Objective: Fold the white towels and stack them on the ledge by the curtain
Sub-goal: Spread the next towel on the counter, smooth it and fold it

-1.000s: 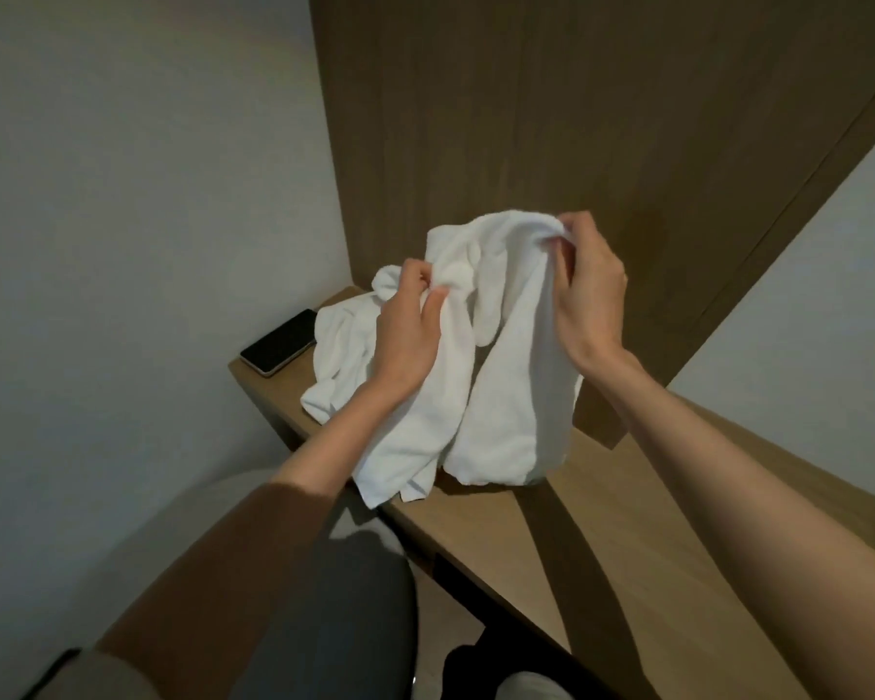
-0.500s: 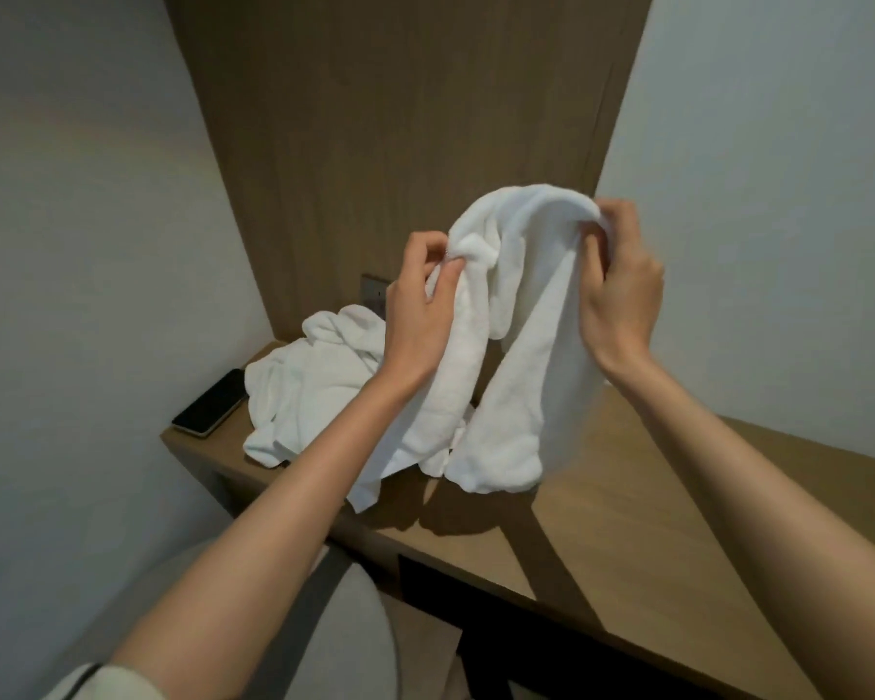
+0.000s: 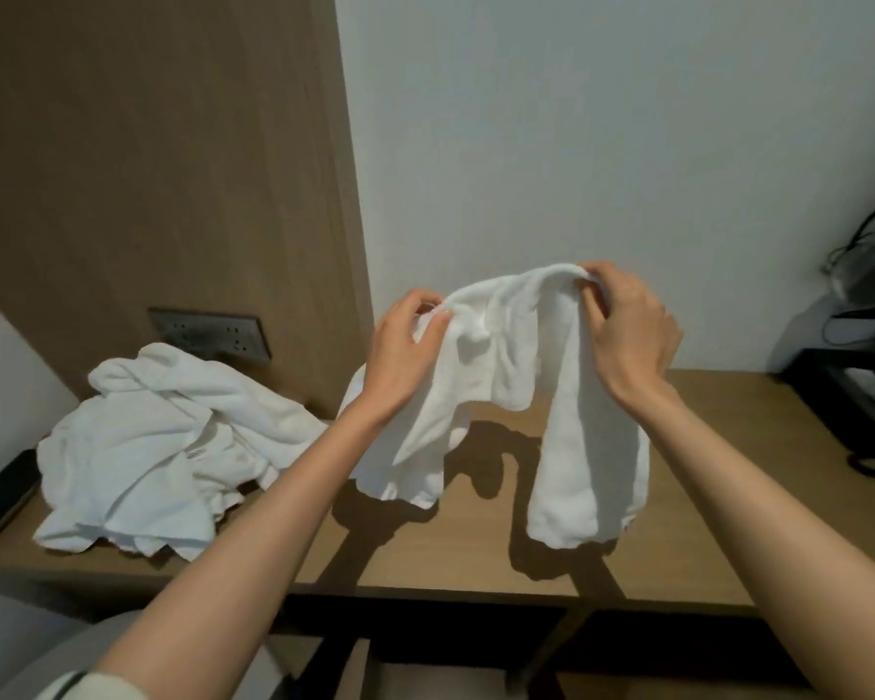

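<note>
Two hands spread a towel (image 3: 486, 356) above the desk (image 3: 703, 472).
Left hand (image 3: 405, 341) and right hand (image 3: 627, 330), pinching its top edge, have drawn apart; crumpled pile (image 3: 173, 447) lies at 9 o'clock. Folding looks ready to start.

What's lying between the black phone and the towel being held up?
A crumpled heap of white towels lies on the wooden counter between the phone and the held towel, seen in the head view.
</note>
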`<state>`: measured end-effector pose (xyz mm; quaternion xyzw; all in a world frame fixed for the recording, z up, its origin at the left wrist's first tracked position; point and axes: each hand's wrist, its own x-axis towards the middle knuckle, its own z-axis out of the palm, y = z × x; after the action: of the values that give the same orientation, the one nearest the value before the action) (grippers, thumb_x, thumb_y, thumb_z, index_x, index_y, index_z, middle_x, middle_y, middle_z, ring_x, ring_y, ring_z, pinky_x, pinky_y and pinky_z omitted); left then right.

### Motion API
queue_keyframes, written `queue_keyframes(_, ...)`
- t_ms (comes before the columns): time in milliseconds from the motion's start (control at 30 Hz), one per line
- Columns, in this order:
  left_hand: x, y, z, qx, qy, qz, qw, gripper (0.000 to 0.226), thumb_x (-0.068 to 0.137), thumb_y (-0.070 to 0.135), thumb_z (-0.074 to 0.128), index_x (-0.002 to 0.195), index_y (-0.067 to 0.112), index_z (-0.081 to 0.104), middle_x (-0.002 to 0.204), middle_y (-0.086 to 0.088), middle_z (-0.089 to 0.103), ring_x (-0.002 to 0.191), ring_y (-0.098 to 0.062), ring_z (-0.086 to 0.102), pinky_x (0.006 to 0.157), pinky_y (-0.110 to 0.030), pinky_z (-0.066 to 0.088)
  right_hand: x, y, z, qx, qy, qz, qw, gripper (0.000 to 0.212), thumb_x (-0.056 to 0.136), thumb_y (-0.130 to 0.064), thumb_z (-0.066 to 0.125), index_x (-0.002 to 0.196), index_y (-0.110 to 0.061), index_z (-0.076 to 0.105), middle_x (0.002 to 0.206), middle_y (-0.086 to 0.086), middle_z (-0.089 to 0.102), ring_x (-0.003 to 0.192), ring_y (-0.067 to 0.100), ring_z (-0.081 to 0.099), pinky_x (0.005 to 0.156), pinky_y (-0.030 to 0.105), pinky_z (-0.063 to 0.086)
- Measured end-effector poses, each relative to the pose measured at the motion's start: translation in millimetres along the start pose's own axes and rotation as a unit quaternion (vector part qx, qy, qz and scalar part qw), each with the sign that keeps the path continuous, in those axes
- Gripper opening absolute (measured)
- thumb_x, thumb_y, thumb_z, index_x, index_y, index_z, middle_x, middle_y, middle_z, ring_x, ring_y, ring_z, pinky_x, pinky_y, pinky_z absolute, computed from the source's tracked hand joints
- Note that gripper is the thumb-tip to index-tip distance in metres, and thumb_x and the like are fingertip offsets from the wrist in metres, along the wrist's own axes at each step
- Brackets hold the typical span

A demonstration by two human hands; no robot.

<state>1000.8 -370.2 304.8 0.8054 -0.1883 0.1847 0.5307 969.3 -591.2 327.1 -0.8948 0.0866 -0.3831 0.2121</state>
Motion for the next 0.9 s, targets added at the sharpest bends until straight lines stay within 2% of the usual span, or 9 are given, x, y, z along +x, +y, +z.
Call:
queue_keyframes(100,9,-7,44,0.039,-0.017,-0.002,0.999,0.011,0.095,0.025,0.056,0.1,0.017,0.061,0.097,0.008,0.06,0.09,-0.006,0.053,0.079,-0.01,0.039,11,53,-4,-0.01,-0.027,0.001,1.0,0.023,0.099,-0.027,0.045,0.112,-0.026,0.063,0.109,0.005,0.063,0.096,0.032,0.059,0.074,0.038,0.045)
queue_keyframes(167,12,-17,75,0.079,-0.032,-0.017,0.996,0.013,0.095,0.027,0.055,0.103,0.019,0.062,0.103,0.01,0.059,0.099,-0.009,0.049,0.088,-0.023,0.04,16,88,-2,-0.029,-0.063,-0.004,0.998,0.023,0.097,-0.024,0.047,0.112,-0.025,0.064,0.109,0.006,0.064,0.1,0.032,0.056,0.077,0.037,0.04)
queue_keyframes(233,9,-32,105,0.123,-0.063,-0.047,0.989,0.019,0.096,0.023,0.054,0.112,0.019,0.061,0.117,0.005,0.058,0.113,-0.014,0.045,0.1,-0.032,0.034,16,123,7,-0.071,-0.14,-0.008,0.987,0.024,0.097,-0.021,0.048,0.113,-0.025,0.066,0.112,0.005,0.065,0.105,0.031,0.052,0.079,0.035,0.033)
queue_keyframes(300,-1,-46,130,0.16,-0.1,-0.091,0.978,0.028,0.095,0.019,0.055,0.123,0.019,0.057,0.13,-0.002,0.054,0.125,-0.022,0.04,0.106,-0.034,0.027,10,155,18,-0.112,-0.221,0.007,0.969,0.029,0.097,-0.018,0.046,0.117,-0.028,0.065,0.118,0.003,0.064,0.111,0.029,0.05,0.085,0.035,0.032)
queue_keyframes(400,-24,-62,155,0.197,-0.123,-0.151,0.961,0.036,0.093,0.018,0.058,0.128,0.021,0.054,0.136,-0.003,0.049,0.13,-0.025,0.037,0.107,-0.036,0.025,-5,188,31,-0.1,-0.286,0.029,0.953,0.03,0.096,-0.015,0.047,0.119,-0.028,0.063,0.125,0.001,0.061,0.119,0.027,0.045,0.093,0.037,0.032)
queue_keyframes(500,-47,-74,166,0.24,-0.127,-0.188,0.944,0.039,0.091,0.019,0.06,0.129,0.022,0.053,0.137,-0.003,0.049,0.129,-0.027,0.036,0.104,-0.041,0.03,-20,200,46,-0.029,-0.349,0.003,0.937,0.027,0.096,-0.017,0.05,0.118,-0.025,0.063,0.123,-0.002,0.061,0.119,0.023,0.046,0.095,0.035,0.032)
queue_keyframes(667,-77,-96,163,0.311,-0.19,-0.236,0.901,0.059,0.083,0.02,0.068,0.137,0.027,0.045,0.145,-0.003,0.039,0.133,-0.027,0.031,0.107,-0.04,0.028,-54,198,76,0.05,-0.488,-0.046,0.87,0.027,0.094,-0.025,0.057,0.12,-0.025,0.061,0.126,0.001,0.058,0.118,0.02,0.049,0.096,0.032,0.039)
queue_keyframes(767,-89,-115,156,0.358,-0.218,-0.231,0.878,0.065,0.085,0.021,0.065,0.143,0.03,0.038,0.151,-0.002,0.032,0.138,-0.024,0.026,0.11,-0.036,0.022,-77,193,97,0.033,-0.548,-0.069,0.833,0.037,0.092,-0.033,0.06,0.127,-0.028,0.054,0.135,0.0,0.051,0.121,0.021,0.046,0.101,0.034,0.04)
queue_keyframes(900,-96,-138,153,0.404,-0.241,-0.226,0.853,0.064,0.089,0.017,0.059,0.145,0.03,0.033,0.156,-0.003,0.024,0.141,-0.026,0.022,0.115,-0.045,0.02,-99,195,117,-0.026,-0.6,-0.063,0.797,0.05,0.091,-0.03,0.058,0.139,-0.022,0.043,0.143,0.003,0.041,0.127,0.026,0.039,0.107,0.038,0.034)
